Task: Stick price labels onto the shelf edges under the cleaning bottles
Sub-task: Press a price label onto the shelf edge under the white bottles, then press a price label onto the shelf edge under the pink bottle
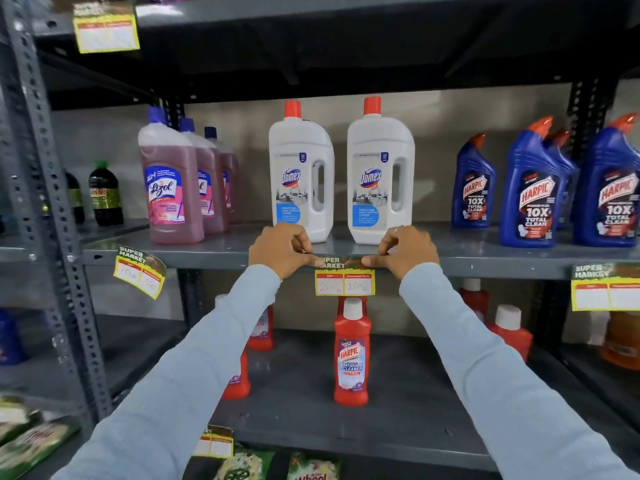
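Observation:
A yellow and green price label (345,281) with handwritten prices hangs from the grey shelf edge (207,260) below two white Domex bottles (301,171). My left hand (280,249) pinches and presses the label's top left corner against the edge. At the top right corner, my right hand (407,249) does the same. Both thumbs lie on the label's green top strip. Another label (140,271) hangs tilted under the pink Lizol bottles (171,188). A third label (606,287) sits under the blue Harpic bottles (530,192).
Red Harpic bathroom cleaner bottles (351,351) stand on the lower shelf. Dark bottles (105,195) stand at the far left. A perforated steel upright (52,209) runs down the left. A label (105,27) hangs from the top shelf; detergent packets (311,467) lie at the bottom.

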Tool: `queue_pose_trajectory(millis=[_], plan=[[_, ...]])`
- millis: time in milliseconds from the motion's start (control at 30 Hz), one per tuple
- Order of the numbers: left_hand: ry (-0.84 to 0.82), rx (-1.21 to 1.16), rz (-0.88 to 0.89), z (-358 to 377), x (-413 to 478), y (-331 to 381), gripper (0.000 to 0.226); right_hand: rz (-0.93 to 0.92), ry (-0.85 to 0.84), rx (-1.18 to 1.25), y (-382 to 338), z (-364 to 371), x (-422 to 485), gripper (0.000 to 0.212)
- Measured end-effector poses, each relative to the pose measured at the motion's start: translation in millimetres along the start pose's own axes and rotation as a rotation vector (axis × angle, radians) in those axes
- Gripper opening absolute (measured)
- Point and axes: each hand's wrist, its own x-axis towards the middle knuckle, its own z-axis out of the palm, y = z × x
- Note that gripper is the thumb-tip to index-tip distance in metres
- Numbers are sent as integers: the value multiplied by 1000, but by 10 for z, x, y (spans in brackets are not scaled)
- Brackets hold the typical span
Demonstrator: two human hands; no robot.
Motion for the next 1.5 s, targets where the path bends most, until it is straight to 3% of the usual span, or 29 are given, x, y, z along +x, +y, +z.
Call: queue_pose_trajectory(millis=[167, 300, 400, 500, 600, 700, 800, 867, 967, 1033, 1267, 1500], plan=[[-29, -267, 45, -27, -103, -191, 25, -31, 30, 135, 81, -58, -79, 17], [38, -160, 188, -189, -267, -604, 40, -45, 153, 211, 71, -74, -208, 25], [185, -32, 254, -450, -383, -1013, 34, -125, 269, 251, -200, 142, -442, 32], [320, 8, 226, -816, -427, -1430, 28, -297, 207, 250, -737, 529, -610, 21], [347, 4, 165, -1206, -438, -1829, 30, -318, 100, 177, -1268, 1025, -714, 9], [236, 150, 151, -1602, -363, -2256, 34, -295, 12, 10, -1746, 1575, -768, 23], [-24, 364, 141, -1880, -214, -2503, 40, -372, -15, -217, -2161, 2062, -763, 35], [-178, 543, 146, -1983, -84, -2530, 31, -383, -15, -291, -2394, 2303, -729, 40], [-264, 681, 205, -2074, 98, -2485, 12, -291, -23, -302, -2607, 2531, -665, 45], [-322, 753, 252, -2102, 176, -2483, 15, -209, -18, -303, -2692, 2597, -642, 43], [-326, 716, 330, -2171, 194, -2538, 24, -121, -4, -226, -2758, 2574, -606, 25], [-320, 615, 372, -2118, 134, -2628, 25, -181, 76, -199, -2663, 2632, -637, 23]])
